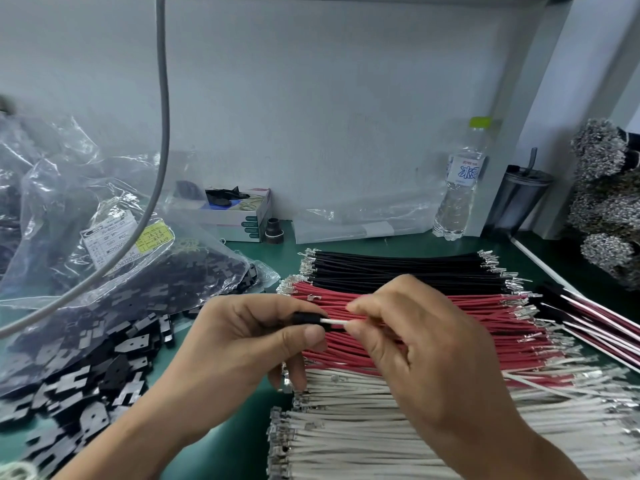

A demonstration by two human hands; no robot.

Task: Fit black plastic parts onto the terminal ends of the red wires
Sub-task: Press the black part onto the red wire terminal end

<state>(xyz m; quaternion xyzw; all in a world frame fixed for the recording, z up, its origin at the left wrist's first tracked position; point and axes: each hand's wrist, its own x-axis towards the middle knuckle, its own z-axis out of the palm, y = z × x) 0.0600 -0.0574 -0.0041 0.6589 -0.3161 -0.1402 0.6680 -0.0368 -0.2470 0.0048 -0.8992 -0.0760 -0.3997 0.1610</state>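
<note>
A: State the hand positions.

B: The left hand (249,337) pinches a small black plastic part (306,318) between thumb and curled fingers. The right hand (419,344) pinches a thin white wire (334,321) between thumb and forefinger; the wire's end meets the black part. Both hands hover over the wire rows.

A: Where are the red wires?

B: The red wires (467,317) lie flat on the green table (242,441) in a straight, parallel row, directly beneath the hands. Each end carries a shiny metal terminal. The insulation looks smooth.

A: What is adjacent?

B: Black wires (398,268) lie just behind the red row, white wires (381,431) just in front. All three rows touch edge to edge.

A: Where is the parts supply?

B: At left, flat, notched black plastic pieces (86,386) spill from a crinkled clear plastic bag (69,209) bearing printed labels.

A: Anything else?

B: A clear ribbed water bottle (460,188) with a green cap stands against the wall, near a dark tumbler (516,199) with a straw. A small cardboard box (239,216) sits behind the bag.
</note>
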